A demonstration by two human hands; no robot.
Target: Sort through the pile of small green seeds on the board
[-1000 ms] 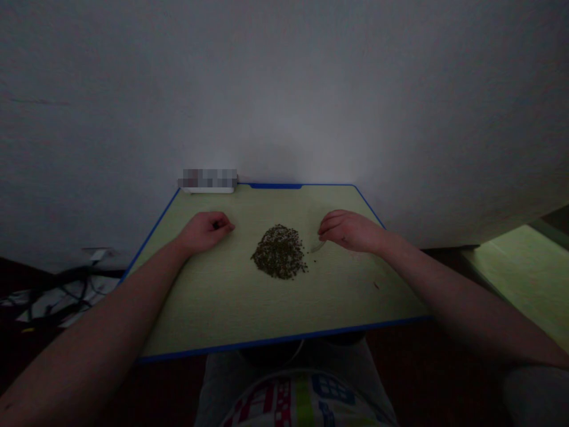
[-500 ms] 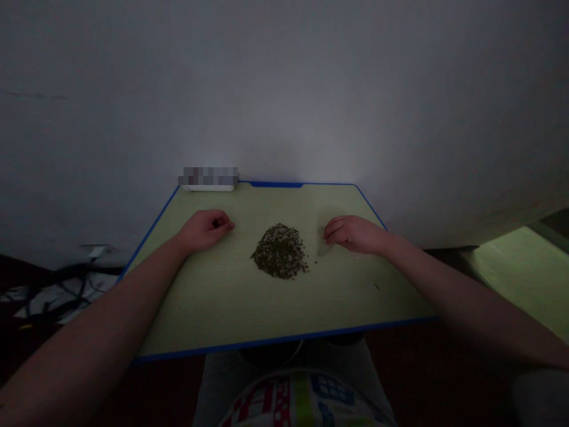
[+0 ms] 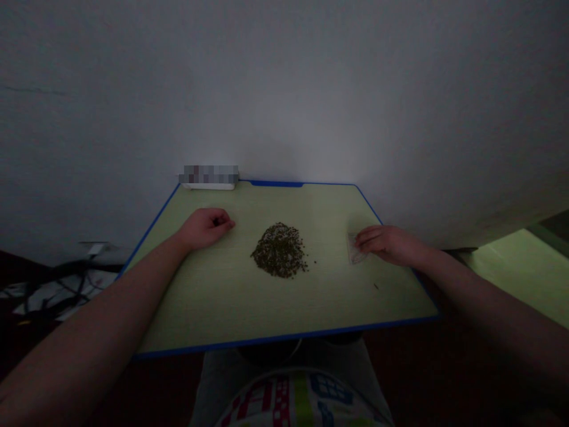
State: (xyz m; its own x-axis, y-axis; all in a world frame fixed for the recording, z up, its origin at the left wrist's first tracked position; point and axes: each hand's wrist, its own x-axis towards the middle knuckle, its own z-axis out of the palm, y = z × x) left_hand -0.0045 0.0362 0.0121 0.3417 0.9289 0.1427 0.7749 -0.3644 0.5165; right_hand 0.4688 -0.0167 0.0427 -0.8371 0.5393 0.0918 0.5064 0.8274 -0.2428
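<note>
A loose heap of small dark green-brown grains (image 3: pixel 279 250) lies in the middle of a pale table (image 3: pixel 249 314) with a blue edge. My left hand (image 3: pixel 208 228) rests on the table left of the heap, fingers curled in and thumb closed against them; nothing shows in it. To the right of the heap, my right hand (image 3: pixel 386 243) pinches a small, clear, flat plastic piece (image 3: pixel 354 252), perhaps a little bag. Its far part is hidden under the fingers. A few stray grains lie at the heap's right side, apart from the plastic.
A white box-like item (image 3: pixel 208 185), partly blurred out, stands at the back left corner against the wall (image 3: pixel 284 89). A thin dark sliver (image 3: pixel 376 286) lies on the table's right side. Black cables (image 3: pixel 66 276) hang beyond the left edge.
My right hand has moved right, away from the heap, carrying the clear plastic piece. My left hand and the heap look the same.
</note>
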